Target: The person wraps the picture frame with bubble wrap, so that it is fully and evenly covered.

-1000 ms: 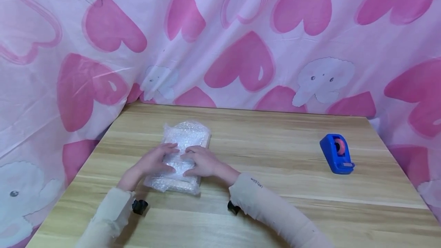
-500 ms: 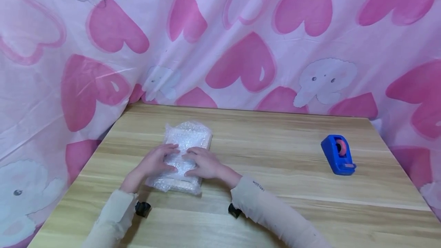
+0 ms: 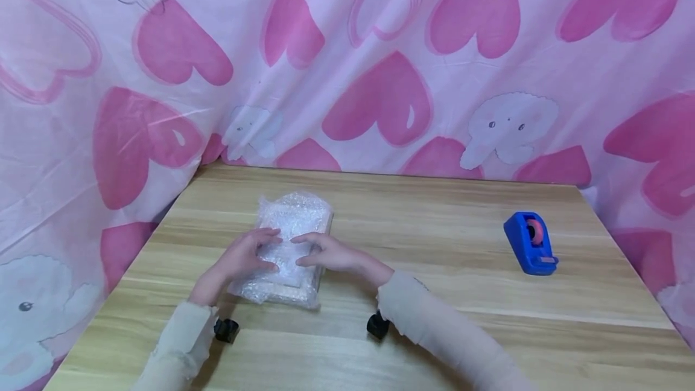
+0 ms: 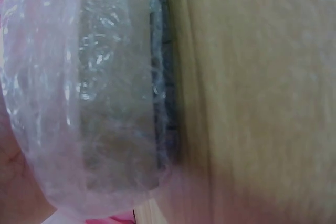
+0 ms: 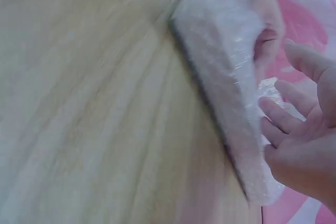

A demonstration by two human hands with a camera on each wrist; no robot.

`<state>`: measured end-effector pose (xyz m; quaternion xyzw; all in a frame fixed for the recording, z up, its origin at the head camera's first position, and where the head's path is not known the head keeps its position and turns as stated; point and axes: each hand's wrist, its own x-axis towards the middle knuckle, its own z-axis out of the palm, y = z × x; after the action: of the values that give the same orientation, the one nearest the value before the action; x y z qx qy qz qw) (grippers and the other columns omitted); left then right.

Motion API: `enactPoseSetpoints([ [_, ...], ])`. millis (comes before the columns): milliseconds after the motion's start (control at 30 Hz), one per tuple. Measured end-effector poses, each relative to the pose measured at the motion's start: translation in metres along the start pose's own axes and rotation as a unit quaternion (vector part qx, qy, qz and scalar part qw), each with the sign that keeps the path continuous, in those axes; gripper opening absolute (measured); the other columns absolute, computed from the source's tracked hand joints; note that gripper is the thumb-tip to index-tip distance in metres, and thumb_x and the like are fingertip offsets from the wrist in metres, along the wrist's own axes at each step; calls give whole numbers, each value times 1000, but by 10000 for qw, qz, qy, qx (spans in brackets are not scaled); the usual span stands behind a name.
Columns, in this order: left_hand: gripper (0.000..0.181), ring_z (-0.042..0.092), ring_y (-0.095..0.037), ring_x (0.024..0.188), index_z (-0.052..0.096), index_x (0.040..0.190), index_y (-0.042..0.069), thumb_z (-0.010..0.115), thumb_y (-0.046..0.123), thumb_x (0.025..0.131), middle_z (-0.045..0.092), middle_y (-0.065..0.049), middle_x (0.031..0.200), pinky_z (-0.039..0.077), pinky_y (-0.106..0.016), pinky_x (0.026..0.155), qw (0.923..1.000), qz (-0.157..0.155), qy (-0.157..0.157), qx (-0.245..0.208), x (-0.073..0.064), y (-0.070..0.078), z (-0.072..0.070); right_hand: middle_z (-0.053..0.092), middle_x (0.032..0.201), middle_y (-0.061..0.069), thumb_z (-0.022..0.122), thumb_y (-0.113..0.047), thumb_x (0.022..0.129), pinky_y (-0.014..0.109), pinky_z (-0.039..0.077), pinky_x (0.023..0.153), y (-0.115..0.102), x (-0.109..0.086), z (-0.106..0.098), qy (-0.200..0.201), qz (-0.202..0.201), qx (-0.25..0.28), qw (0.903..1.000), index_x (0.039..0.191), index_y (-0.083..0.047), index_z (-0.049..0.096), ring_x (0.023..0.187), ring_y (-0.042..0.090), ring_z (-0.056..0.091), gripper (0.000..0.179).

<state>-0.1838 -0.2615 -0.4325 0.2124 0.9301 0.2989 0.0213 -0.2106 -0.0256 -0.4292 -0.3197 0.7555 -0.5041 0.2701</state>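
A flat rectangular package in bubble wrap lies on the table, a wrap flap folded over its top. My left hand rests on the left part of the wrap, fingers spread and lightly bent. Over the package's right side is my right hand, fingers extended and apart. In the right wrist view, the right hand appears with loose fingers beside the wrapped package, gripping nothing. The left wrist view shows the near edge of the package, light with a dark strip along its base. What is inside cannot be made out.
A blue tape dispenser with a pink roll stands at the right of the wooden table. A pink heart-patterned cloth hangs along the back and sides. Black wrist cameras sit under both forearms.
My right hand has shifted slightly right and eased off the wrap, its fingers straighter. The left hand stays in place on the package.
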Motion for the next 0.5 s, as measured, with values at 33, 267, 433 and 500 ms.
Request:
enactPoseSetpoints([
  [33, 52, 42, -38, 120, 63, 110, 0, 81, 15, 63, 51, -17, 128, 34, -53, 99, 10000, 4, -5, -9, 1, 0, 1, 44, 135, 9, 61, -18, 86, 36, 35, 102, 1, -3, -3, 15, 10, 60, 10000, 131, -7, 46, 123, 24, 40, 48],
  [267, 53, 42, -37, 121, 62, 110, 0, 80, 16, 63, 51, -17, 128, 31, -52, 101, 10000, -52, -7, 1, 3, 2, 3, 50, 128, 18, 55, -14, 89, 37, 39, 99, 11, -46, -35, 512, -82, 196, 9985, 126, 2, 48, 117, 29, 47, 41],
  [433, 53, 41, -37, 121, 62, 110, -1, 81, 15, 63, 52, -17, 128, 30, -52, 102, 10000, -75, 32, 19, 1, 1, 3, 56, 118, 22, 57, -13, 89, 35, 44, 94, 24, -93, -71, 1148, -63, -119, 9933, 121, 5, 52, 107, 29, 55, 38],
  [500, 52, 41, -36, 122, 62, 110, -1, 80, 15, 64, 51, -16, 128, 30, -51, 102, 9999, -98, 25, -31, 1, 0, 5, 59, 114, 21, 58, -11, 88, 33, 46, 91, 31, -114, -87, 1407, -94, -410, 9892, 118, 6, 54, 103, 30, 56, 35],
])
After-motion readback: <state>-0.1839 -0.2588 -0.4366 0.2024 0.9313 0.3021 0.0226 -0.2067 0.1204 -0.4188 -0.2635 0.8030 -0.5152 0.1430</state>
